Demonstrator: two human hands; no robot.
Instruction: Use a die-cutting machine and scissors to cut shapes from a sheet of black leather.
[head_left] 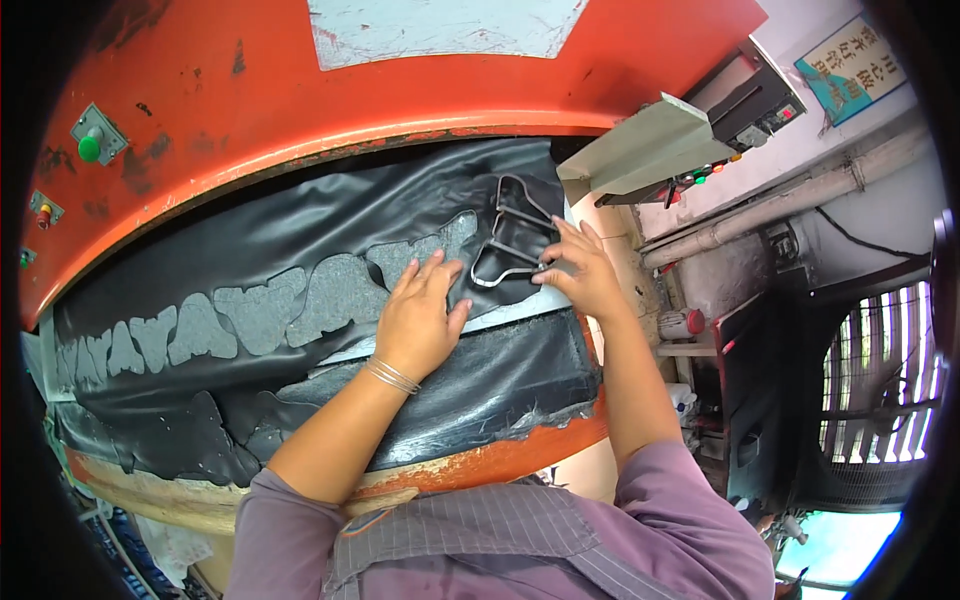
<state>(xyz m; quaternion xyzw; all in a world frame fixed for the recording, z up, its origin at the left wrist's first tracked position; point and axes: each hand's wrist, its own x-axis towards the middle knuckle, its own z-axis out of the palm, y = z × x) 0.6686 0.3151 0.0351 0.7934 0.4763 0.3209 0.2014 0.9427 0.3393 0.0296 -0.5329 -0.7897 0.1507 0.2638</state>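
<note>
A black, leather-like sheet [330, 215] lies with folds over the work surface. Along it runs a row of cut-out gaps [262, 310], showing a speckled grey surface. My left hand [418, 315] rests flat on the sheet beside the last gaps, fingers spread and holding nothing. To its right stands a metal cutting die [522, 217], an open outline of strip with crossbars, on the sheet. My right hand [583, 265] grips the die's right side between thumb and fingers. Part of that side is hidden by the fingers.
An orange machine beam [270, 95] spans the far side, with a green button [90, 148] at left. A grey metal plate [640, 150] juts out at far right. Black sheet scraps [200, 440] lie at the near left. A red-lidded container [682, 323] stands right.
</note>
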